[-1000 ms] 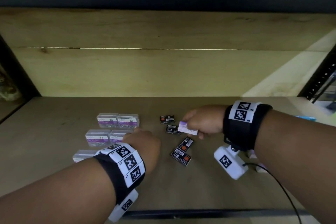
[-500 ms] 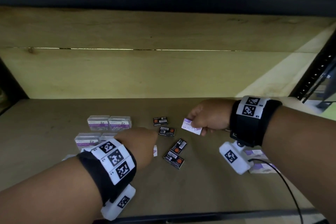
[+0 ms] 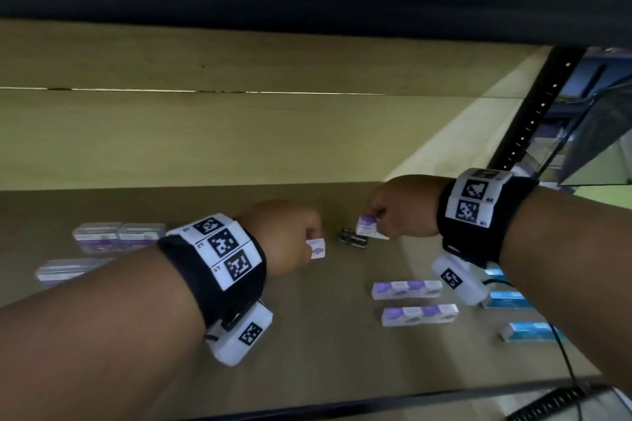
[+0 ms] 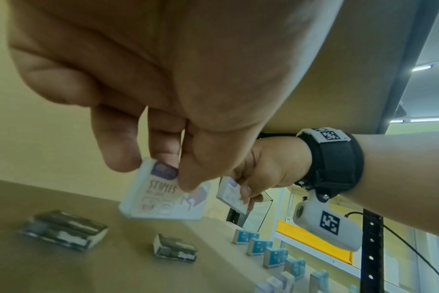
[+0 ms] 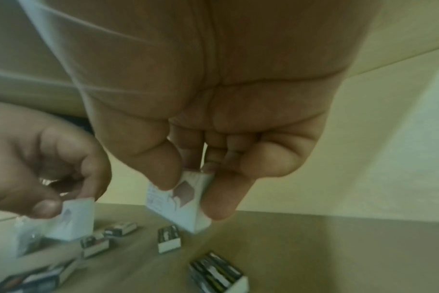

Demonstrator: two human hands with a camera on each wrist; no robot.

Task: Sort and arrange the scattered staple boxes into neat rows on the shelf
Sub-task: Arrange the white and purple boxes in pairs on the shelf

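The left hand (image 3: 285, 236) pinches one white and purple box (image 3: 316, 248), and the right hand (image 3: 400, 207) pinches another (image 3: 367, 228), both above the shelf (image 3: 307, 335). The purple rows (image 3: 407, 289) lie just below the right wrist, long axis left to right, so the right hand is nearer. The label on the left hand's box probably reads "STAPLES".

black boxes (image 5: 214, 274) motion-blurred, clear cases (image 3: 66, 269) half hidden behind left forearm
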